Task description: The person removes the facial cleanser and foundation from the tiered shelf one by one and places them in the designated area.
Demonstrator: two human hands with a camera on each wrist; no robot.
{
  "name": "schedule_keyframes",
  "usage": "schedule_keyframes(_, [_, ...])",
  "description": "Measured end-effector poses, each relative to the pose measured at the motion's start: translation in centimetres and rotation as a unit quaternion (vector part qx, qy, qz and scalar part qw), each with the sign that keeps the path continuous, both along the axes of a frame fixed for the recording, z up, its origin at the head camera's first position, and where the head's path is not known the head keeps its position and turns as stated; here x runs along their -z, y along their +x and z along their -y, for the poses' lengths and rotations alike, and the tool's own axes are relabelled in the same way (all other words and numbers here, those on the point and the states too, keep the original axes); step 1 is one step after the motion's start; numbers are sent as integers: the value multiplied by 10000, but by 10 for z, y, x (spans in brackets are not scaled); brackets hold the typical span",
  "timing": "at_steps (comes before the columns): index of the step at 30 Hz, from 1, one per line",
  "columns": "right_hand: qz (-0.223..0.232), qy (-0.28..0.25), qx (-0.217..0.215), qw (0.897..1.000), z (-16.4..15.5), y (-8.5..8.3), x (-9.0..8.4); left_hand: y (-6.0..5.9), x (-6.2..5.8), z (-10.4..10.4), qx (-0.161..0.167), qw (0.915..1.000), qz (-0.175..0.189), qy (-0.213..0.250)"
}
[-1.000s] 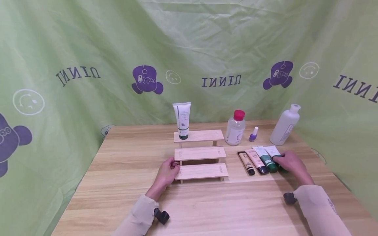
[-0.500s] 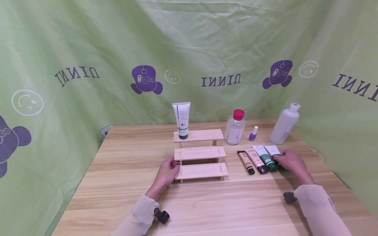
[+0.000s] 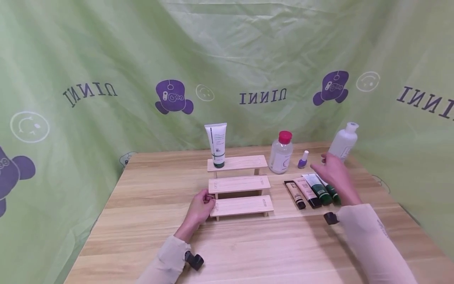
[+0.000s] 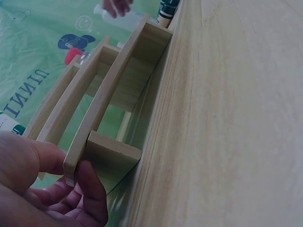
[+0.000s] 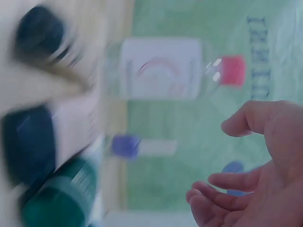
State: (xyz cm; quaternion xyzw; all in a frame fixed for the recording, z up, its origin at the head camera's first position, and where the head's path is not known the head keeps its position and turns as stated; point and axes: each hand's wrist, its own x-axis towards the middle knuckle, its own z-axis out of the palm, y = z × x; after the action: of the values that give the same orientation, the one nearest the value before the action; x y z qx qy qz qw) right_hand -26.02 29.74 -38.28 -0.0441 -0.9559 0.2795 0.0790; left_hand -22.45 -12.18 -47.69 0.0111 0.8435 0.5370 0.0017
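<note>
A wooden three-step stand [image 3: 241, 184] sits mid-table. My left hand [image 3: 209, 200] pinches the left end of its lowest step; the left wrist view shows thumb and fingers of that hand [image 4: 71, 165] curled round the board's end [image 4: 118, 80]. My right hand [image 3: 324, 162] hovers with fingers spread and holds nothing, above several tubes lying side by side: a beige one [image 3: 295, 194], a pink one [image 3: 307, 192] and a green one [image 3: 318, 188]. In the blurred right wrist view the empty hand [image 5: 215, 161] is near the purple nail polish [image 5: 125, 145].
A white tube [image 3: 216, 144] stands on the stand's top step. Behind the tubes stand a clear bottle with a pink cap [image 3: 281, 154], the nail polish [image 3: 302, 159] and a white bottle [image 3: 343, 144]. Green cloth [image 3: 106, 59] walls the table [image 3: 248, 244].
My right hand has lifted off the rightmost tube and moved back and up toward the nail polish and white bottle. The left hand has stayed on the stand.
</note>
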Motion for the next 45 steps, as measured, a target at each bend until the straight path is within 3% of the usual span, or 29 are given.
schedule_keyframes(7, [-292, -224, -539, 9979, 42, -18, -18, 1, 4, 1, 19, 10000, 25, 0])
schedule_keyframes(15, [-654, -661, -1192, 9885, 92, -32, -34, 0, 2, 2, 35, 10000, 27, -12])
schedule_keyframes(21, [-846, -858, -1781, 9766, 132, -36, -38, 0, 2, 2, 19, 10000, 33, 35])
schedule_keyframes(28, [-978, -1347, -2338, 9579, 180, -35, -30, 2, 1, 3, -40, 9999, 114, 50])
schedule_keyframes(34, [-996, -1508, -2447, 9526, 215, -34, -28, 3, 0, 2, 43, 9998, 112, 151])
schedule_keyframes(45, [-1084, -1641, -2170, 9562, 250, -38, -30, 1, -1, 2, 81, 9999, -61, 103])
